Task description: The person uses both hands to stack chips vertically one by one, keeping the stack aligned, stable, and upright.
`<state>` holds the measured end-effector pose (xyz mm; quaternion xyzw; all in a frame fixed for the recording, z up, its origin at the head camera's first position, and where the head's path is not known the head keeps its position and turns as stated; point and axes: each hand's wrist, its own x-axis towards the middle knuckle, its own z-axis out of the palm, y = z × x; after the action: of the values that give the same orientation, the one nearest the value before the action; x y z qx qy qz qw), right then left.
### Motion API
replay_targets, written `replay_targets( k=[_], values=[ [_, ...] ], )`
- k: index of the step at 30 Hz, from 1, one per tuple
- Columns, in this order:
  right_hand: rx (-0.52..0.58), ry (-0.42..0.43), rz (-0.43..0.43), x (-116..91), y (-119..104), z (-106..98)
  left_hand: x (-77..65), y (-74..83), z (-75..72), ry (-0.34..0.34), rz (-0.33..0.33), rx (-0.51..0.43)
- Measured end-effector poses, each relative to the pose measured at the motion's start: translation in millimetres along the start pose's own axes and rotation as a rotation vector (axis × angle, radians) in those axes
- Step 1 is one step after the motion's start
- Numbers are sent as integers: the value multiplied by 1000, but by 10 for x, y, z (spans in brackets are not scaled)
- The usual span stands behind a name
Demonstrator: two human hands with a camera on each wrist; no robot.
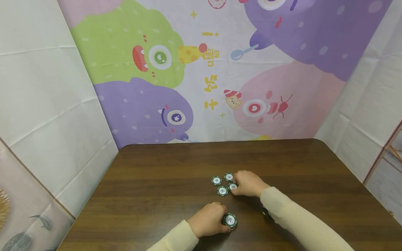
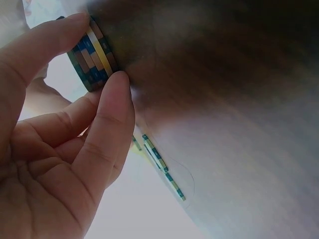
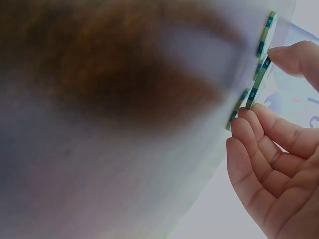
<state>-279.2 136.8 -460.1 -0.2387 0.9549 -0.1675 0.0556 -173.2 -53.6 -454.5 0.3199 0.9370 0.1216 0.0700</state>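
My left hand (image 1: 209,220) grips a short stack of green-edged poker chips (image 1: 230,220) near the front of the table; the top chip reads 20. In the left wrist view, thumb and fingers curl round the rim of the stack (image 2: 92,57), whose edges show blue, brown and yellow bands. Farther back, my right hand (image 1: 249,183) pinches one green and white poker chip (image 1: 232,187) by its edge. The right wrist view shows this chip (image 3: 259,82) tilted between thumb and fingertips. Beside it lie three loose chips, one of them at the left (image 1: 216,180).
The brown wooden table (image 1: 157,167) has rounded far corners. A small dark object (image 1: 265,211) is partly hidden under my right forearm. Behind the table hangs a cartoon monster cloth (image 1: 201,69), with pale cloth walls at both sides.
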Motion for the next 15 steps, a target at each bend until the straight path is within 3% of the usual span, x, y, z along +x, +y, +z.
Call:
replay_targets(
  k=[15],
  values=[
    [50,0,-120,-361,-115,-141,6,2,0,-3,-9,-8]
  ],
)
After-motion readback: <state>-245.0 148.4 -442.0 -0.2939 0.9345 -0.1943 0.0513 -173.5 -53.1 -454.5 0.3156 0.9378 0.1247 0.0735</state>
